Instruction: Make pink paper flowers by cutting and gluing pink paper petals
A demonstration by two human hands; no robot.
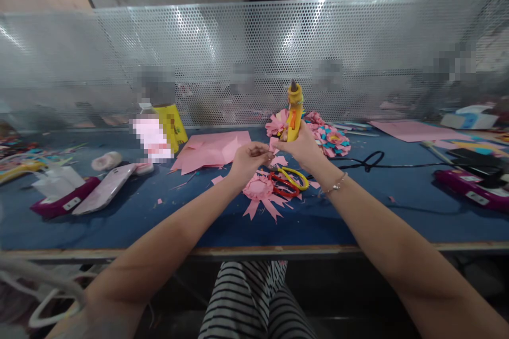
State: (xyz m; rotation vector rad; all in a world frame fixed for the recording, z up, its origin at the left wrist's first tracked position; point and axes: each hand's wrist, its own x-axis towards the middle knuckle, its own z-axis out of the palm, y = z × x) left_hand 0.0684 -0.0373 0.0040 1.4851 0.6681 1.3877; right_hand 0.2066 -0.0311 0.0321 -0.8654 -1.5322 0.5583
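My right hand (304, 145) is wrapped around a yellow hot glue gun (295, 119), its dark nozzle pointing up and away from me. Close beside it, my left hand (252, 159) is closed in a pinch at a small piece of pink paper (273, 144); the fingertips of both hands almost meet there. Below them a pink paper rosette (258, 187) with notched ribbon tails lies on the blue table (214, 230). Scissors with one red and one yellow handle (287, 184) rest against the rosette's right side. Pink scraps lie around them.
Behind my hands sit pink and blue paper flowers (332, 137). Pink sheets (214, 151) lie left of centre, near a yellow packet (172, 127). A phone (105, 189) leans by a purple power strip (66, 198). A black cord (369, 163) runs right; a perforated metal screen (254, 53) stands behind.
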